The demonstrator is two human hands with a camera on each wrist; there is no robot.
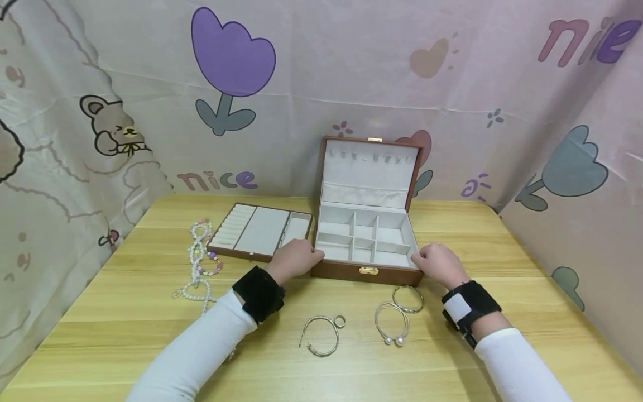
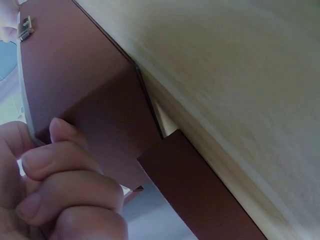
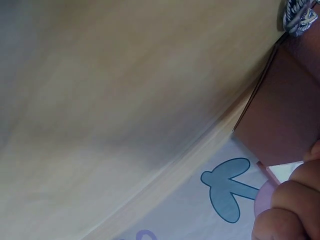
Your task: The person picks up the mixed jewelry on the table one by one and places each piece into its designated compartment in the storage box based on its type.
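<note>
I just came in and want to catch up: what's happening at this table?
A person's left hand and right hand hold the near corners of an open jewelry box, its lid raised. A divided tray lies to its left, with beaded strands farther left. Bangles and a ring lie on the table in front.

My right fingers [image 3: 299, 196] curl over the top edge of the brown box [image 3: 286, 107], at its right wall. Just beside the near corner lies a patterned metal bangle [image 3: 298, 20], partly cut off. The pale counter [image 3: 100, 100] spreads rightward, blurred. Past its far edge hangs a cloth [image 3: 172, 207] printed with blue-grey leaves [image 3: 223, 200] and a purple curl [image 3: 141, 234].
</note>
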